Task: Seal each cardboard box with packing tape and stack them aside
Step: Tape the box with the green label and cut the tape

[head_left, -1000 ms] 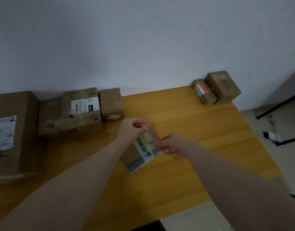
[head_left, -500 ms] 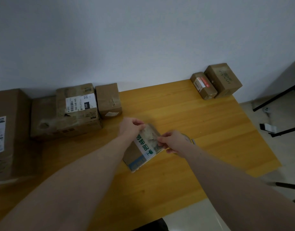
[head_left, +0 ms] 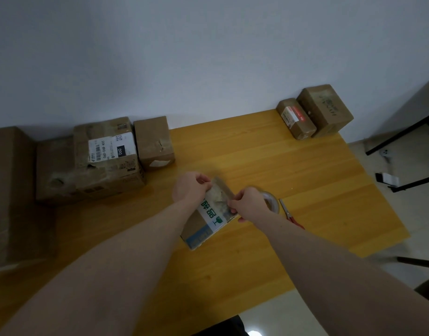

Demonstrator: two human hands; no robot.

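A: Centre of the wooden table, smooth yellow planks with a fine grain, sits a small cardboard box, flat and rectangular, with a white-and-blue printed band carrying green characters.

B: And both hands are on it. The left hand has its fingers curled round the far left edge of the box; the right hand pinches the right edge, where a crinkled, glossy patch of tape covers the top.

A: Just behind that right hand, a clear tape roll, round and lying flat, and beside it red-handled scissors on the bare wood.

B: Along the wall on the left, brown cartons crowded together: a battered labelled box with torn, wrinkled faces, a plain small cube touching its right side, and a large box at the frame's edge.

A: Far right corner, two taped parcels side by side. All closed; contents can't be seen.
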